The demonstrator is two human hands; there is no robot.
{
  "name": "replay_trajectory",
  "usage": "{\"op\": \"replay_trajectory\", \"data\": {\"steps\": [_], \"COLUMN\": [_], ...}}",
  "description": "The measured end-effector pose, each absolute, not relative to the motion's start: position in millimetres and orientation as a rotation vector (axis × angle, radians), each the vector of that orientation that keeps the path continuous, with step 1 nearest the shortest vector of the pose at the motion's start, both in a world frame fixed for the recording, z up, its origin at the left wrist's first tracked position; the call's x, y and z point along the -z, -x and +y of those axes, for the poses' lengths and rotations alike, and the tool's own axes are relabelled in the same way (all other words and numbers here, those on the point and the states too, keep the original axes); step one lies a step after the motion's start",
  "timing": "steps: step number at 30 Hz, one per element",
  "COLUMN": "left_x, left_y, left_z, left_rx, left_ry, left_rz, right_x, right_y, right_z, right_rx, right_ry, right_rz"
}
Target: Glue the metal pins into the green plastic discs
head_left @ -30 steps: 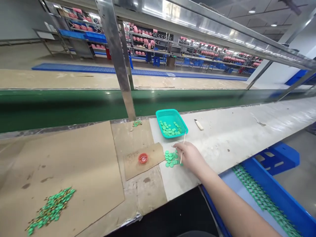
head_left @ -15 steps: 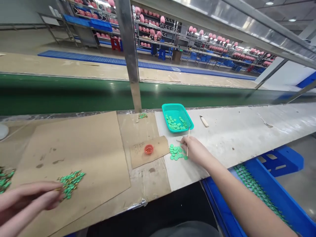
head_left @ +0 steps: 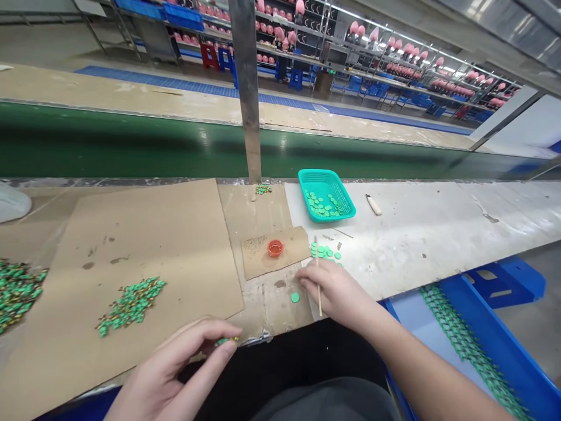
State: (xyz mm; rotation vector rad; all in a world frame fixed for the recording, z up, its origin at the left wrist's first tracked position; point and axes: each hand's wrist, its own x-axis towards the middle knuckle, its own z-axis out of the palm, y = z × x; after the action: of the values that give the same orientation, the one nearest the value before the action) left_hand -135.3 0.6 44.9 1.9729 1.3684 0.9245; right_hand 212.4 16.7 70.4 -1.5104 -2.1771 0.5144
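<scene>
Left hand (head_left: 160, 368) shifts from pile (head_left: 134, 305) toward right hand (head_left: 337, 287), pinching piece (head_left: 223, 341); right hand holds stick (head_left: 318, 278), disc (head_left: 295, 297) just beside. Likely bringing-together step; next needs steady aim.

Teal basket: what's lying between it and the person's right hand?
In the head view, loose green discs lie between the right hand and teal basket, plus small scraps; the held stick reaches in too.
</scene>
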Motion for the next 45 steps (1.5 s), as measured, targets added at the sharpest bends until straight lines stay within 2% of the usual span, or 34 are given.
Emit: {"op": "replay_trajectory", "data": {"steps": [3,9,14,19,23,33,39,45], "left_x": [-38,-50,-61,-61,-57,-29,-20,-11], "left_y": [128,95,76,61,53,43,27,21], "left_z": [0,7,21,32,36,26,11,10], "left_rx": [-0.832,-0.967,-0.973,-0.991,-1.028,-1.040,-1.036,-1.137], "left_ry": [-1.904,-2.080,-2.268,-2.388,-2.490,-2.786,-2.792,-2.751], "left_rz": [1.297,1.017,0.803,0.666,0.692,0.700,0.844,0.909], "right_x": [-55,-40,-62,-88,-90,-84,-87,-68], "right_y": [-210,-195,-205,-215,-212,-207,-190,-176], "right_z": [-2,0,6,2,16,43,61,71], "right_rx": [-0.388,-0.332,-0.417,-0.534,-0.601,-0.506,-0.308,-0.225], "right_ry": [1.578,1.468,1.339,1.376,1.371,1.263,1.238,1.131], "right_rz": [-2.090,-2.134,-2.104,-1.686,-1.524,-1.495,-1.557,-1.639]}}
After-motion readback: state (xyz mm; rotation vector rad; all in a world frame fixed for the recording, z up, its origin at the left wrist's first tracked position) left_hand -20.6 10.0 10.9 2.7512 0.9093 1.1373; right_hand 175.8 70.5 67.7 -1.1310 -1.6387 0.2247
